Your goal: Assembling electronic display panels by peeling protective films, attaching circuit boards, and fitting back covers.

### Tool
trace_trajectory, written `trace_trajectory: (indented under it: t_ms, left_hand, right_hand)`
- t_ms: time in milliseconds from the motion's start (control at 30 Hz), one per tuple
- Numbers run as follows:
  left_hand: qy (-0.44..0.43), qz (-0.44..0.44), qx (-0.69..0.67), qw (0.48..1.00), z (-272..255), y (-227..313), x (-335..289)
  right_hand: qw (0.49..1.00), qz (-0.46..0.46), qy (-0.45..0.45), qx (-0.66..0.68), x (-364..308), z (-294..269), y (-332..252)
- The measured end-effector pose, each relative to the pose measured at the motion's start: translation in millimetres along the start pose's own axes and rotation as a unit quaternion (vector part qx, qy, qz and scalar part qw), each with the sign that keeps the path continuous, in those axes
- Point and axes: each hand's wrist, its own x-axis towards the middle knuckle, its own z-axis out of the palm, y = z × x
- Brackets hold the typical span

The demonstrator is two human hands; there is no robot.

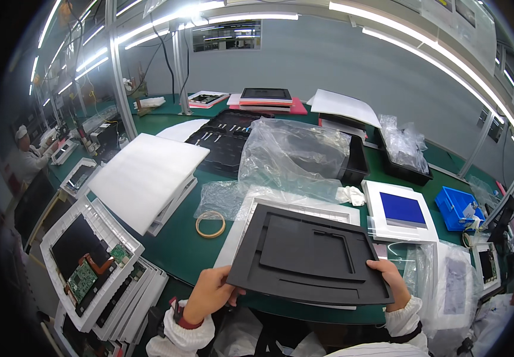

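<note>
A black rectangular panel [307, 256] with stepped recesses and a rectangular cut-out is held tilted over the near edge of the table. My left hand [209, 291] grips its left corner, fingers curled underneath. At the right edge, my right hand [391, 283] has its fingers over the top face. Behind and partly under the panel lies a white frame [334, 209], largely covered. Left of this frame is a ring of tan tape [210, 225] beside crumpled clear plastic [220, 199].
Frames with green circuit boards [82, 279] are stacked at the left, near white foam sheets [150, 172]. A clear bag [292, 154] lies beyond, beside a black tool case [215, 143]. Rightward are a blue-screened white frame [401, 208] and a blue bin [456, 208]. Co-worker [31, 152] far left.
</note>
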Motion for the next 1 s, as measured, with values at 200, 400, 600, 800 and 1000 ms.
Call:
trace_trajectory:
  t_ms: [200,400,600,800,1000]
  left_hand:
    - [0.037,-0.042,0.071,0.996,-31,-1,-48]
    - [0.045,-0.128,0.084,0.987,-43,49,-82]
    - [0.088,-0.147,0.054,0.984,-42,87,-148]
    - [0.104,-0.079,-0.089,0.987,-15,-29,-51]
    - [0.087,-0.065,-0.157,0.982,15,-50,4]
  right_hand:
    - [0.997,0.01,-0.048,-0.063,26,9,-7]
    - [0.996,0.03,-0.058,-0.062,19,44,-15]
    - [0.986,0.077,-0.13,-0.077,7,63,0]
    - [0.995,0.019,-0.073,-0.061,47,27,14]
    - [1.0,-0.011,-0.014,-0.012,63,17,18]
